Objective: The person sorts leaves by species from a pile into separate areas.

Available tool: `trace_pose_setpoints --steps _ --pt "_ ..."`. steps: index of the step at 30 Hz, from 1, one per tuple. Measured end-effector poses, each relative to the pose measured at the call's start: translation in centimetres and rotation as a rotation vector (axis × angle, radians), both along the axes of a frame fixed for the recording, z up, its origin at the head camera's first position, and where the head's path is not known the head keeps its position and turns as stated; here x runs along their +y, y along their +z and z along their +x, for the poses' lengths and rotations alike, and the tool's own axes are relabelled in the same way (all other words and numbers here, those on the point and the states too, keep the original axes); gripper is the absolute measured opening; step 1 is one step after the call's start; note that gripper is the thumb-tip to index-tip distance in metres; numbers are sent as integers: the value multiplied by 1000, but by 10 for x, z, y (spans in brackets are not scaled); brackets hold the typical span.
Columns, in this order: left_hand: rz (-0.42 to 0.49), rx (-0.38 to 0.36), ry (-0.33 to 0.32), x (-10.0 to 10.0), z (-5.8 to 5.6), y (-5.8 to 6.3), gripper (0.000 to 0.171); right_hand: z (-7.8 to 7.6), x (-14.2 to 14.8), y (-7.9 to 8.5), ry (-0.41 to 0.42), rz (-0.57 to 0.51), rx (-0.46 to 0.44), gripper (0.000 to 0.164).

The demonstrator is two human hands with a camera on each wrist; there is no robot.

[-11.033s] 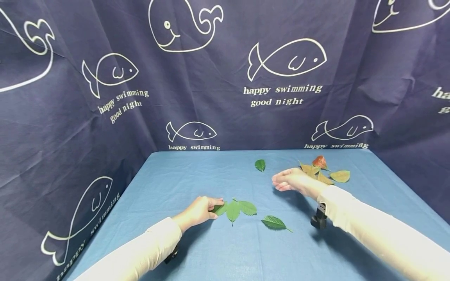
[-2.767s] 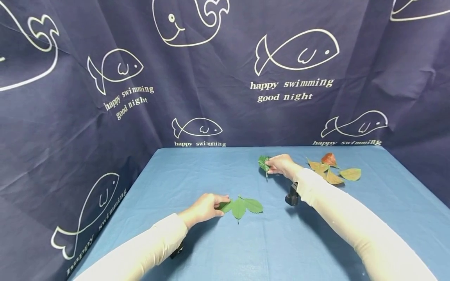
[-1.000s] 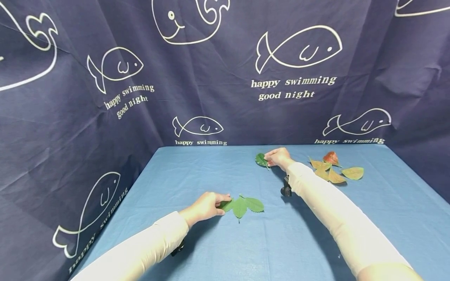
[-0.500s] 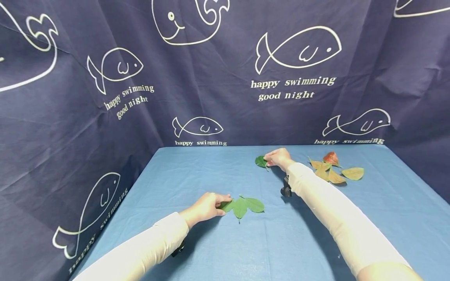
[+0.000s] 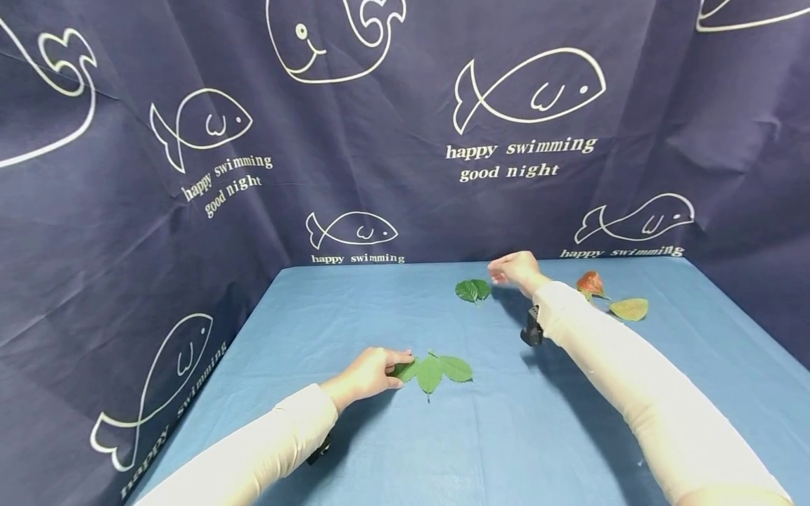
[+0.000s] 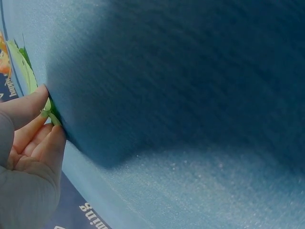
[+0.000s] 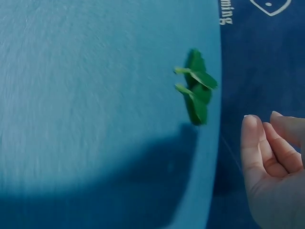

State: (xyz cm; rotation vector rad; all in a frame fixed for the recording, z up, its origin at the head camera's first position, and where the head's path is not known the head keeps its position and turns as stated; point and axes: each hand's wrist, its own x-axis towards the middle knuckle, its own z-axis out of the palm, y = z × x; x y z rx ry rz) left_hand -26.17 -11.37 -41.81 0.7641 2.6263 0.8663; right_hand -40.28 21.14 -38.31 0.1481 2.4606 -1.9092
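My left hand (image 5: 370, 369) pinches the leftmost leaf (image 5: 407, 370) of a light green cluster; its thumb and fingers close on the leaf (image 6: 46, 106) in the left wrist view. Beside it lie a middle leaf (image 5: 429, 375) with its tip toward me and a right-hand leaf (image 5: 455, 368). Farther back, two dark green leaves, a left one (image 5: 467, 291) and a right one (image 5: 482, 288), lie side by side and overlap. To their right my right hand (image 5: 515, 270) hovers with loosely bent fingers and nothing in them. The right wrist view shows both dark leaves (image 7: 195, 98) apart from it.
A reddish leaf (image 5: 590, 283) and a yellow-brown leaf (image 5: 629, 309) lie at the back right, other leaves there partly hidden by the right sleeve (image 5: 620, 372). A blue cloth (image 5: 354, 309) covers the table, and a dark printed curtain (image 5: 380, 169) hangs behind.
My right hand carried the dark green leaf from the front to the back, set it against the other one, let go and drew away rightward. My left hand has stayed on its leaf.
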Motion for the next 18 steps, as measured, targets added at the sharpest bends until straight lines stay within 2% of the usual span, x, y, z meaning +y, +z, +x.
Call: trace_pose_setpoints --steps 7,11,12,18 --pt "5 11 -9 0 1 0 51 7 10 9 23 -40 -6 38" --pt "10 21 -18 -1 2 2 50 15 11 12 74 -83 -20 42" --pt "2 44 -29 -1 3 3 50 17 11 12 88 -86 -22 43" --pt "-17 64 -28 -1 2 2 50 31 12 8 162 -68 -20 43"
